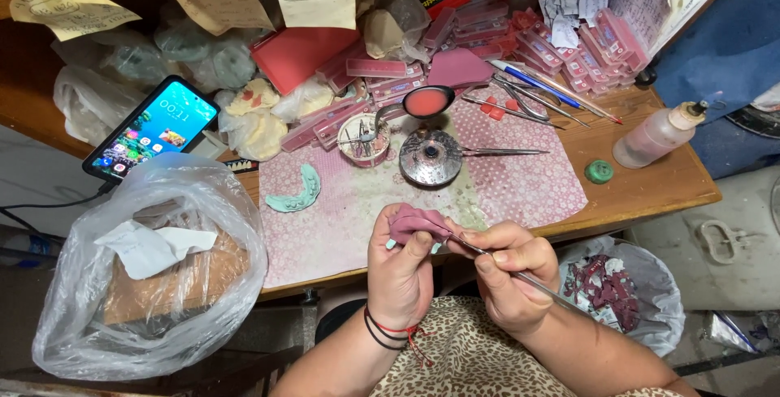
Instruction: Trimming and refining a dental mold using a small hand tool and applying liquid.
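Observation:
My left hand (400, 271) grips a curved piece of pink wax (416, 221) over the front edge of the wooden table (650, 186). My right hand (510, 271) holds a thin metal tool (536, 283) like a pen, its tip touching the wax. On the spotted pink cloth (520, 186) lie a pale green arch-shaped dental cast (296, 194), a round metal burner (431, 158) and a spoon of melted pink wax (427, 102).
A phone (152, 126) leans at the left. A plastic bag with a box and paper (146, 271) stands front left; another bag of wax scraps (617, 283) hangs front right. Pink tooth boxes (561, 47), pens, tweezers, a squeeze bottle (660, 134) and a green cap (600, 171) crowd the back and right.

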